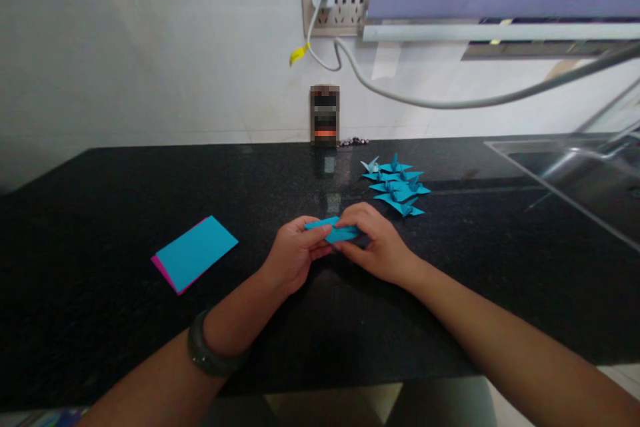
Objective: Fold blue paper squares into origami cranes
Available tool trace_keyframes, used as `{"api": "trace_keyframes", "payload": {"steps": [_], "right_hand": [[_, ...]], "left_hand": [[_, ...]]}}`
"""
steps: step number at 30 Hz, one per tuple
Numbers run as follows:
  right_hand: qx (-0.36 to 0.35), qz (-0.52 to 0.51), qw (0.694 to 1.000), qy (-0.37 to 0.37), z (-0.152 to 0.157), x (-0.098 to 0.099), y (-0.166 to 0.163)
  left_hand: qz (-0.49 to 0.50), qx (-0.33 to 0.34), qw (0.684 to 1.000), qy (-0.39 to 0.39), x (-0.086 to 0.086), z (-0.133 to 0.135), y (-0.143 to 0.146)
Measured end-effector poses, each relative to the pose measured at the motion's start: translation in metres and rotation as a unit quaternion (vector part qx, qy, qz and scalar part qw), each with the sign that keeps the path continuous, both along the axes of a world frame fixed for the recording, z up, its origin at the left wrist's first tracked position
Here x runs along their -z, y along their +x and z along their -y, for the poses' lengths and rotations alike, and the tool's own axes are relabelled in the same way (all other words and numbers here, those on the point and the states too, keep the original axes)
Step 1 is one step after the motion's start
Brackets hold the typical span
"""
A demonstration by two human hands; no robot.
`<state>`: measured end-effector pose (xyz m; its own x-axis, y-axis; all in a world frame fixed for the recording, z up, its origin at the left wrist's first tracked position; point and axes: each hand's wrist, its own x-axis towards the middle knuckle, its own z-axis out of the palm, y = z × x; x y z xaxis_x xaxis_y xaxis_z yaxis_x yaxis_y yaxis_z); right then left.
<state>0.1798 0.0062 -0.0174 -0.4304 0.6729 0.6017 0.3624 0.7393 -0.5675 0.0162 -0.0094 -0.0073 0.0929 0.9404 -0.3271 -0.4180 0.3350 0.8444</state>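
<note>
A partly folded piece of blue origami paper [341, 234] is held between my two hands above the dark countertop. My left hand [300, 250] pinches its left side, thumb on top and fingers beneath. On the right side, my right hand [375, 240] grips the paper with its thumb and fingers, which cover part of the folds. Beyond my right hand stands a cluster of several folded blue paper cranes [399, 188], with a paler crane [371, 165] at the back left of the group.
A stack of blue and pink paper sheets [197, 253] lies left on the black countertop [100, 227]. Against the wall stands a pixelated phone-like object [325, 115], beside a beaded string [354, 141]. A grey cable [430, 103] hangs from the socket strip [345, 10]. The sink [575, 173] is at right.
</note>
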Motion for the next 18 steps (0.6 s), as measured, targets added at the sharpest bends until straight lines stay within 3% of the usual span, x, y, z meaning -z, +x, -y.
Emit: {"api": "trace_keyframes", "payload": {"steps": [7,13,18], "right_hand": [[-0.009,0.050,0.997,0.059,-0.0036,0.0034,0.0038],[-0.003,0.103,0.985,0.142,-0.0040,0.0010,0.0039],[0.004,0.133,0.978,0.159,-0.0041,-0.0014,0.0039]], "left_hand": [[0.021,0.025,0.999,-0.006,-0.0030,0.0004,-0.0001],[0.007,-0.002,1.000,-0.002,0.0009,-0.0008,0.0000],[-0.001,-0.004,1.000,0.002,0.0003,-0.0008,0.0009]]}}
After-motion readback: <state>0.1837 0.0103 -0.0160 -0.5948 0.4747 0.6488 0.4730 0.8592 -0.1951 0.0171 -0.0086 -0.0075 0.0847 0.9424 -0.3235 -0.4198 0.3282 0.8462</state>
